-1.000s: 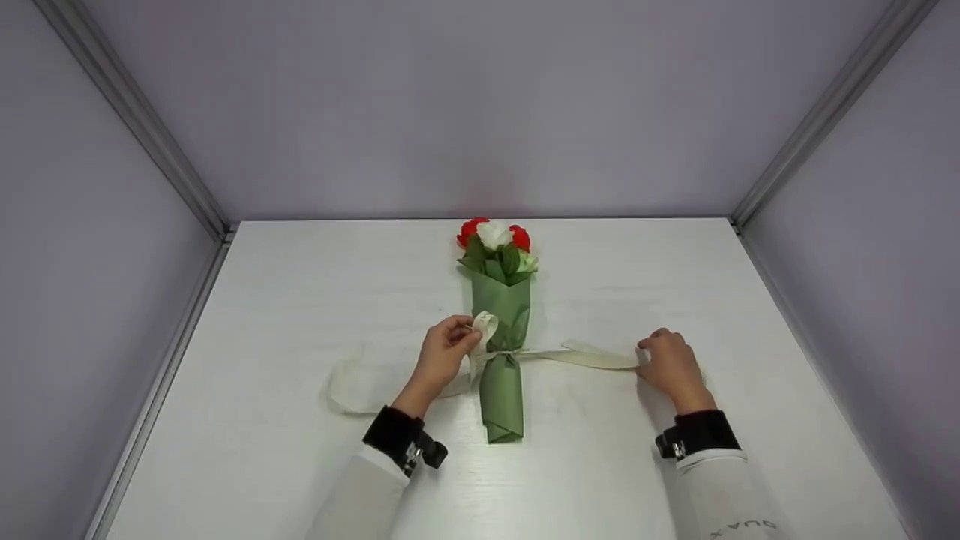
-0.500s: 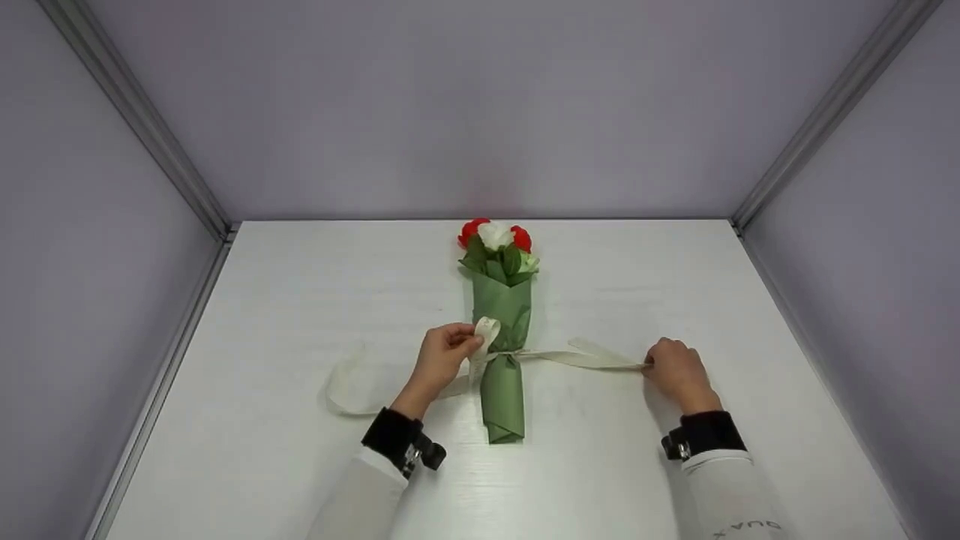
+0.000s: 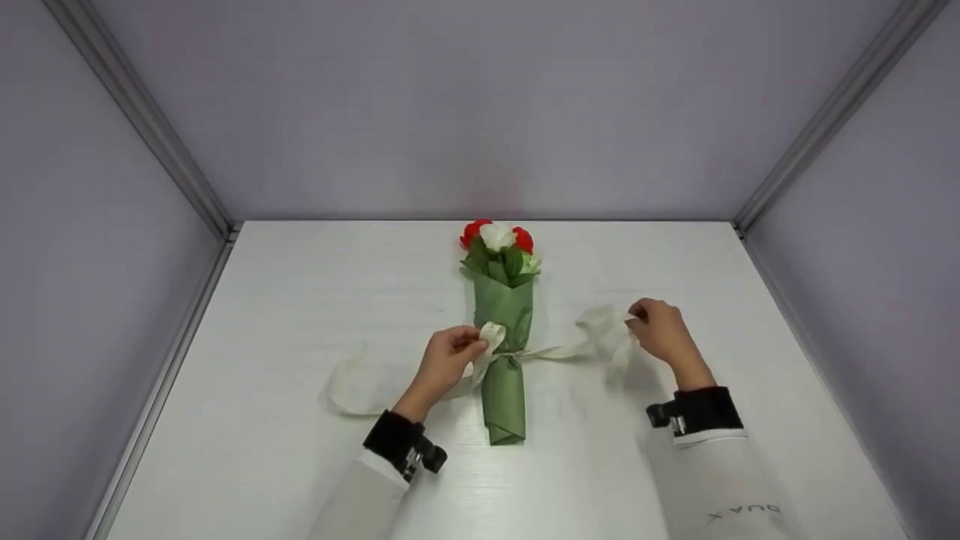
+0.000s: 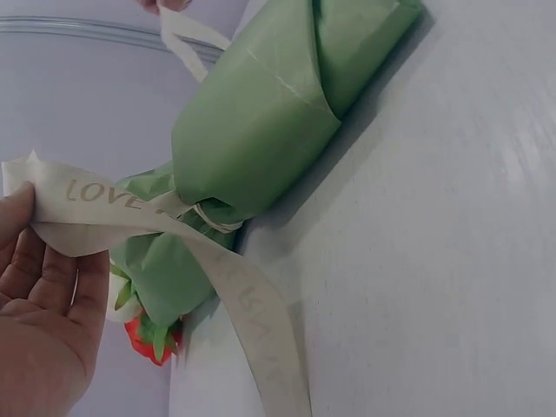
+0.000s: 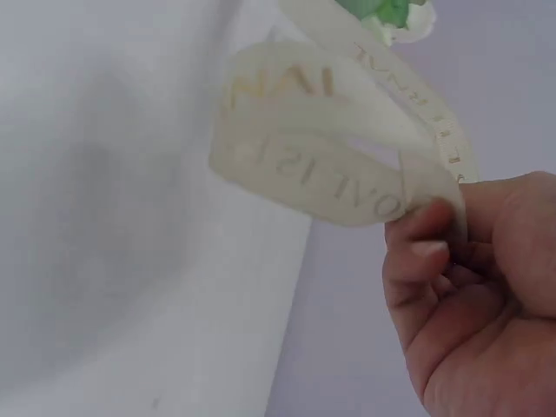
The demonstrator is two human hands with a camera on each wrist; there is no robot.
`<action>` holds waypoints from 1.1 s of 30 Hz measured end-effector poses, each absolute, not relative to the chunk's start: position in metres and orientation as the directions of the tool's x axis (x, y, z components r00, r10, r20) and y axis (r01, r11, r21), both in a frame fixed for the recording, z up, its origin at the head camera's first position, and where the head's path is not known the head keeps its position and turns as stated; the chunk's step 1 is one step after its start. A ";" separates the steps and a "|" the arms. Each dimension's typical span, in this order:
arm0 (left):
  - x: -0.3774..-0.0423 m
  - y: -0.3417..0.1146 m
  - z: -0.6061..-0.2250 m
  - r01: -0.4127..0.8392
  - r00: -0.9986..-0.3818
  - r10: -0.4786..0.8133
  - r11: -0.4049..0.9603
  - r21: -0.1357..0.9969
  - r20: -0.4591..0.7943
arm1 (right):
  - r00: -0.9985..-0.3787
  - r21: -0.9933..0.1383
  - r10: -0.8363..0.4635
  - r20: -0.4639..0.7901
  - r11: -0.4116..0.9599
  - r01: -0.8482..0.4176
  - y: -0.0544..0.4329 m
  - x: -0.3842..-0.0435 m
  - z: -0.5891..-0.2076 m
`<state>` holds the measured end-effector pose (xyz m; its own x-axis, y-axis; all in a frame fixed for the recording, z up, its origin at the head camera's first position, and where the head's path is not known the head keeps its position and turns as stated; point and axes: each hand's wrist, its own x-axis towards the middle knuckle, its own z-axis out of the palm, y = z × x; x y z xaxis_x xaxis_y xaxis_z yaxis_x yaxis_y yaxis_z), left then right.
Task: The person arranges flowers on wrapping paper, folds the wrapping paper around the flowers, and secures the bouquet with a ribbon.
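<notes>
A bouquet wrapped in green paper point(image 3: 504, 307) lies on the white table, with red and white flowers point(image 3: 497, 237) at its far end. Cream ribbon point(image 3: 559, 352) with printed lettering is tied round its narrow waist. My left hand point(image 3: 442, 360) pinches a loop of this ribbon just left of the knot; in the left wrist view the word LOVE shows on the held ribbon point(image 4: 95, 191). Off to the right, my right hand point(image 3: 664, 334) pinches the other ribbon tail, which hangs in loose folds. In the right wrist view that tail point(image 5: 304, 174) curls out from thumb and fingers.
The left ribbon tail point(image 3: 345, 397) trails in a curve over the table point(image 3: 300, 300) beside the left wrist. Grey-lilac panels point(image 3: 480, 112) stand behind and on both sides. Each wrist wears a black strap point(image 3: 705, 412) with a small camera.
My right hand has moved up and back toward the bouquet, and the ribbon tail it holds has gone from stretched to slack and folded. My left hand stays almost in place with its loop.
</notes>
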<state>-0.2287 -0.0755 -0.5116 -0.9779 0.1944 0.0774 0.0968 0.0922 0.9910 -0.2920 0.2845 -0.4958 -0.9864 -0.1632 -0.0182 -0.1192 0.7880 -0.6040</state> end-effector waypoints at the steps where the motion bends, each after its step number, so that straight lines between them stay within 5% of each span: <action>1: -0.228 -0.076 -0.512 0.103 -0.976 0.201 0.092 0.990 0.083 | -0.989 -0.637 -0.150 -0.016 0.763 -0.106 0.279 -0.295 -0.490; 8: -0.226 -0.076 -0.512 0.147 -0.962 0.249 0.123 0.981 0.113 | -0.996 -0.876 -0.077 0.054 0.475 -0.085 0.231 -0.314 -0.456; 15: -0.224 -0.074 -0.512 0.155 -0.951 0.289 0.122 0.980 0.114 | -0.983 -0.946 -0.124 0.136 0.279 -0.166 0.177 -0.328 -0.435; 27: -0.220 -0.070 -0.510 0.185 -0.934 0.339 0.188 0.965 0.113 | -0.971 -0.903 -0.218 0.093 0.392 -0.174 0.100 -0.342 -0.452; 33: -0.219 -0.069 -0.511 0.210 -0.930 0.341 0.196 0.958 0.134 | -0.868 -0.875 -0.495 -0.040 0.438 -0.209 0.096 -0.340 -0.461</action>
<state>-0.2192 -0.0685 -0.5106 -0.9305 0.3408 0.1345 0.2102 0.1960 0.9578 -0.3395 0.0957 -0.4611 -0.8680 -0.4949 -0.0402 -0.2090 0.4376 -0.8745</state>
